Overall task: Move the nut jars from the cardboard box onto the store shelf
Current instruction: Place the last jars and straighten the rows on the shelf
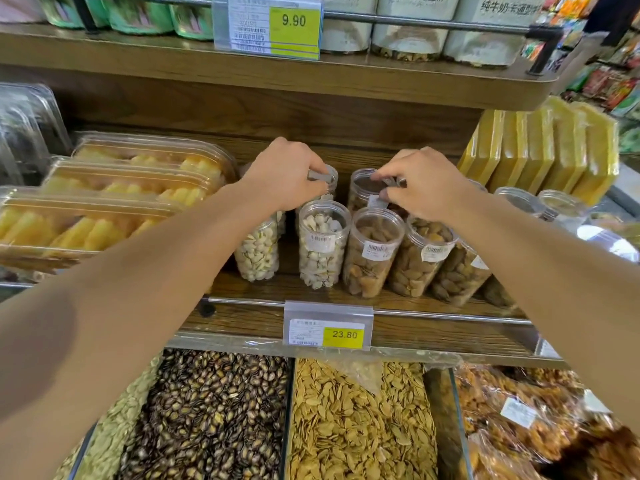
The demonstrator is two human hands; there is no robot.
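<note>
Several nut jars already stand on the wooden shelf [311, 292]; the cardboard box is out of sight, so I cannot say how many remain. The left hand [287, 174] grips the lid of a rear pistachio jar [329, 181], and the right hand [422, 185] pinches the top of a brown nut jar [362, 192] behind the front row. Both jars stand upright, long axis vertical, lids up.

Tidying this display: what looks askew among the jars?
The front jars at the right lean right rather than standing upright. Both hands, left and right, grip back-row jars. Nothing is spilled.
</note>
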